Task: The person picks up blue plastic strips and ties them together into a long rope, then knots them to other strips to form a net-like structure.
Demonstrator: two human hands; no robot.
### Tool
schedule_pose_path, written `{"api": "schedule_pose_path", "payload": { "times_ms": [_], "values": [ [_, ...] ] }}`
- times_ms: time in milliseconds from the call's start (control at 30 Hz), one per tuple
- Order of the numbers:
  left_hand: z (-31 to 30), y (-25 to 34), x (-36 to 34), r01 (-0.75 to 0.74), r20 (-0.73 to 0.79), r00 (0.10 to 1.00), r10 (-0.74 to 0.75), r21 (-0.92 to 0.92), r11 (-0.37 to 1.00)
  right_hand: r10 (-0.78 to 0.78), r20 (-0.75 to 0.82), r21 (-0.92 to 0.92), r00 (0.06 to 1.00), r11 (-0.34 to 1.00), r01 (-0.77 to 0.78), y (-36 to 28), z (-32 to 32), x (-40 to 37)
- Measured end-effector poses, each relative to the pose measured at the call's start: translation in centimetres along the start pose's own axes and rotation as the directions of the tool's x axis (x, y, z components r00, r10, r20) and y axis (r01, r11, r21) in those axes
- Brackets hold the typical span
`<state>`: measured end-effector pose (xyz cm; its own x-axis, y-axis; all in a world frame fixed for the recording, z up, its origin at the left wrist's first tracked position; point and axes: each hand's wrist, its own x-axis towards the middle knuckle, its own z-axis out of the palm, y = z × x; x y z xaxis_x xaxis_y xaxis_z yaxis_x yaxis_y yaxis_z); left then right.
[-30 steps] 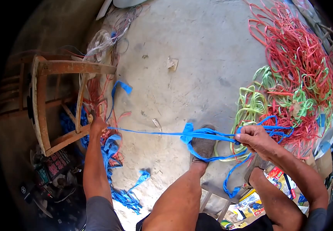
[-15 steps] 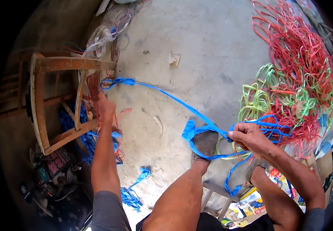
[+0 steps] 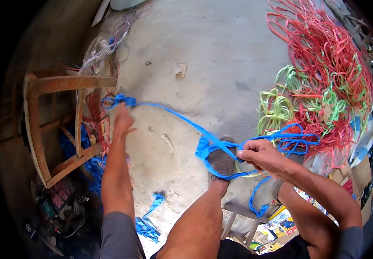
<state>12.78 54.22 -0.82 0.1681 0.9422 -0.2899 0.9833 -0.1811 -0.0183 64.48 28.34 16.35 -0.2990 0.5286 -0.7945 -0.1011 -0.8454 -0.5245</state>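
A long blue plastic strap [image 3: 185,121] runs across the floor from the left to my right hand [image 3: 262,154]. My right hand pinches it between thumb and fingers, and blue loops trail beyond it to the right. Part of the strap curves around my foot [image 3: 222,163] in its dark mesh shoe. Stretched out to the left, my left hand [image 3: 124,120] is smeared by motion. It is right at the crumpled blue end [image 3: 125,100] of the strap, and its fingers do not show clearly.
A wooden frame [image 3: 76,82] stands at the left, with red and blue strips [image 3: 93,166] behind it. Tangled red straps [image 3: 324,52] and pale green bundles [image 3: 275,105] lie at the right. Cardboard and printed packaging [image 3: 283,220] lie near my legs.
My left hand has moved away from the wooden frame, up to the strap's crumpled end. My right hand keeps its pinch on the strap. The view has shifted slightly.
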Motion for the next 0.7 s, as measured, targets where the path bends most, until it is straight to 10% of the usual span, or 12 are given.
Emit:
{"api": "schedule_pose_path", "payload": {
  "times_ms": [33, 100, 233, 367, 500, 700],
  "values": [
    [-1.7, -0.5, 0.6, 0.14, 0.188, 0.972, -0.142, 0.027, 0.99, 0.019, -0.01, -0.017, 1.0, 1.0, -0.019, -0.3, 0.3, 0.0],
    [4.5, -9.5, 1.4, -0.183, -0.335, 0.915, 0.227, 0.156, 0.971, -0.021, -0.017, -0.013, 1.0, 1.0, 0.02, -0.5, 0.7, 0.3],
    [-3.8, 3.1, -3.1, -0.15, -0.474, 0.873, 0.113, -0.042, 0.988, -0.133, -0.101, 0.031, 0.986, 0.99, 0.137, 0.6, 0.8, 1.7],
    [-7.2, 20.5, -12.2, 0.17, 0.219, 0.969, 0.11, -0.924, 0.342, -0.151, -0.162, 0.139, 0.975, 0.975, 0.174, 0.9, 0.2, 3.1],
    [-8.6, 30.1, -17.9, 0.414, 0.457, 0.639, 0.619, -0.882, 0.224, -0.145, -0.179, 0.198, 0.973, 0.963, 0.18, 1.3, -0.4, 3.0],
    [-6.7, 35.4, -19.5, 0.521, 0.458, 0.716, 0.526, -0.853, 0.033, -0.095, -0.211, 0.253, 0.973, 0.956, 0.148, 2.7, -0.8, 3.3]
  ]
}}
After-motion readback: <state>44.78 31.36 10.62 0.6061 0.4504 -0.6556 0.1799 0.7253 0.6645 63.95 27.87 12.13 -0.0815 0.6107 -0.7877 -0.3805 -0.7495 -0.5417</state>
